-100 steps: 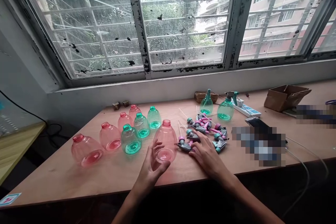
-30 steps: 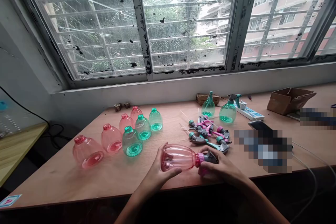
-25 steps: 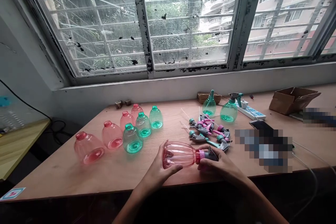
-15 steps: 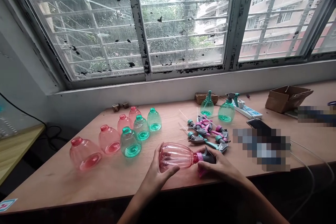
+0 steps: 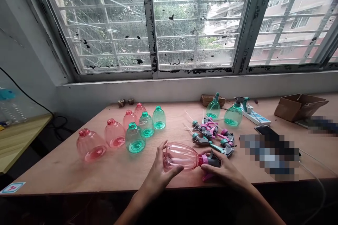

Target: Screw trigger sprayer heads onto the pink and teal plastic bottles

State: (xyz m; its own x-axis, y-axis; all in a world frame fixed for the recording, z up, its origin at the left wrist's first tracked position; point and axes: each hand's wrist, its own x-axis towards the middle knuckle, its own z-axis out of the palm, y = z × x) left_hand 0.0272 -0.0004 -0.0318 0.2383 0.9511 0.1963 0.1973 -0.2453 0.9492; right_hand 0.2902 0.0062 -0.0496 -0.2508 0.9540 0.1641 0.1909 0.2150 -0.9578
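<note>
A clear pink spray bottle (image 5: 182, 155) lies sideways in the air over the table's front edge, its neck toward the right. Around its base end, my left hand (image 5: 161, 168) is closed with the thumb along the near side. My right hand (image 5: 224, 168) grips the grey and pink spray head (image 5: 210, 160) at the bottle's neck; its pink trigger hangs below, partly hidden by the fingers. Just behind my right hand is a pile of loose spray heads (image 5: 211, 132) in grey, pink and green, with thin tubes.
Several open pink bottles (image 5: 91, 146) and green bottles (image 5: 135, 140) stand at the left. Two green spray bottles with heads (image 5: 233, 115) stand at the back, beside a power strip (image 5: 256, 116). At the right are a cardboard box (image 5: 299, 107) and a dark phone (image 5: 269, 133).
The camera view has shifted, so the table and window appear farther right. Both hands keep hold of the pink bottle and its spray head in nearly the same pose.
</note>
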